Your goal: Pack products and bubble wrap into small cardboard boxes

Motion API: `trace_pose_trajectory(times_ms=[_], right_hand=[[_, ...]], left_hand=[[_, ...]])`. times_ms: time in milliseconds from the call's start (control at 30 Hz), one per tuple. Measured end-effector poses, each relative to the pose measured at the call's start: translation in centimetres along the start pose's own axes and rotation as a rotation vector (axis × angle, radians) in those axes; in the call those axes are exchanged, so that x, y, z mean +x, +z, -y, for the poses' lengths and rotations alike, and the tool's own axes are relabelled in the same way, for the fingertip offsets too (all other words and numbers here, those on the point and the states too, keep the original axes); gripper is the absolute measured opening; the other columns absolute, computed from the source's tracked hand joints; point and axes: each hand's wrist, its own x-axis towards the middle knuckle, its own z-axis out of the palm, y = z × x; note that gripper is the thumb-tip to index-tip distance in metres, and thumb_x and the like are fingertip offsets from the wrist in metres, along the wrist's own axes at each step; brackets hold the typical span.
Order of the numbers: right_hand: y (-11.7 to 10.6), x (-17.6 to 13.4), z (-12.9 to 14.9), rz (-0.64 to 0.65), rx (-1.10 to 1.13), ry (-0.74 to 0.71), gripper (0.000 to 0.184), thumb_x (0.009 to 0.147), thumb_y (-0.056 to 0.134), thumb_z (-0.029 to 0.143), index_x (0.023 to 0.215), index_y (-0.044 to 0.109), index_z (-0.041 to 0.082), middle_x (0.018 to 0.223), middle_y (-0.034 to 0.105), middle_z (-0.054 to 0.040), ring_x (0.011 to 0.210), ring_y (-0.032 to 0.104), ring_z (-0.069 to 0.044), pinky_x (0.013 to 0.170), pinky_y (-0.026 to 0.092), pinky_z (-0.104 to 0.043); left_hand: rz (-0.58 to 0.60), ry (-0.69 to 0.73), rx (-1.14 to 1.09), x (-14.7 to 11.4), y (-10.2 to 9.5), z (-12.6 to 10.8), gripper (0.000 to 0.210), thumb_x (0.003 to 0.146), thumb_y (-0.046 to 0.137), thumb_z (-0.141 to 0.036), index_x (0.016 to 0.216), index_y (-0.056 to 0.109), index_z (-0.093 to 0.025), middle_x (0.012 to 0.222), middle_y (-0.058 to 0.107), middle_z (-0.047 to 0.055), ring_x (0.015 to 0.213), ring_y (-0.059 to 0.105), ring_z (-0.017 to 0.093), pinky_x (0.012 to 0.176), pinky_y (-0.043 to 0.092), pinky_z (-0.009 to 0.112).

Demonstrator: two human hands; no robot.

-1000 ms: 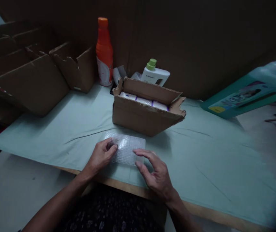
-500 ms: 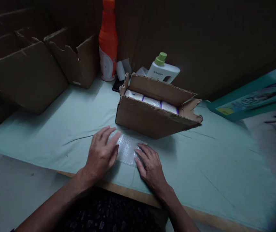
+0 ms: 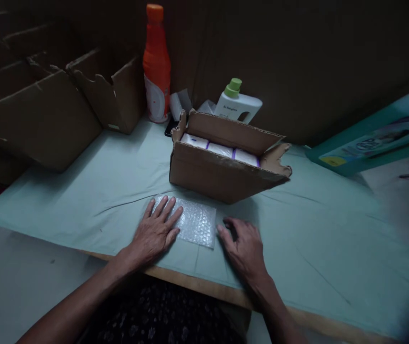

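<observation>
A flat piece of clear bubble wrap (image 3: 198, 222) lies on the pale green cloth in front of me. My left hand (image 3: 156, 227) rests palm down over its left end, fingers spread. Just off its right edge is my right hand (image 3: 244, 243), bent at the fingers, with a gap between thumb and forefinger and nothing visible in it. Behind the wrap stands an open cardboard box (image 3: 222, 174), holding white packs (image 3: 220, 149) with purple edges side by side.
Larger cardboard boxes (image 3: 39, 122) stand at the left. Toward the back are an orange bottle (image 3: 156, 67), a white bottle with a green cap (image 3: 236, 105) and a dark flat object (image 3: 170, 128). A teal package (image 3: 376, 138) leans at the right. The cloth-covered table (image 3: 319, 258) ends near my body.
My right hand has moved right, off the bubble wrap, and its fingers have curled. My left hand has flattened and spread onto the wrap's left end.
</observation>
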Motion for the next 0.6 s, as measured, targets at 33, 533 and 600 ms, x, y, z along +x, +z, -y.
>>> trace_pose_trajectory(times_ms=[33,533,600], right_hand=[[0.1,0.3,0.4,0.029,-0.018,0.031,0.034,0.096,0.056,0.05,0.091,0.069,0.019,0.081,0.073,-0.0069,0.078,0.064,-0.025,0.077,0.044,-0.04],[-4.7,0.1,5.3,-0.009,0.926,0.001,0.015,0.089,0.071,0.031,0.083,0.059,0.024,0.095,0.077,-0.0061,0.086,0.073,-0.019,0.077,0.057,-0.03],[-5.1,-0.2,4.7,-0.017,0.938,0.017,0.017,0.089,0.072,0.033,0.083,0.06,0.023,0.095,0.077,-0.0063,0.086,0.073,-0.019,0.077,0.058,-0.03]], left_hand=[[-0.01,-0.002,-0.026,0.0,0.0,0.0,0.051,0.102,0.049,-0.038,0.151,0.045,-0.026,0.165,0.036,0.012,0.155,0.026,0.034,0.125,0.014,0.061],[-0.261,-0.538,-1.3,-1.3,-3.6,0.0,0.104,0.07,0.081,-0.056,0.154,0.035,-0.014,0.143,0.059,0.022,0.128,0.06,0.033,0.106,0.05,0.043],[-0.152,-0.549,-1.385,-1.1,-4.0,-0.5,0.084,0.07,0.079,-0.058,0.135,0.057,-0.01,0.118,0.073,0.018,0.106,0.07,0.03,0.093,0.055,0.04]])
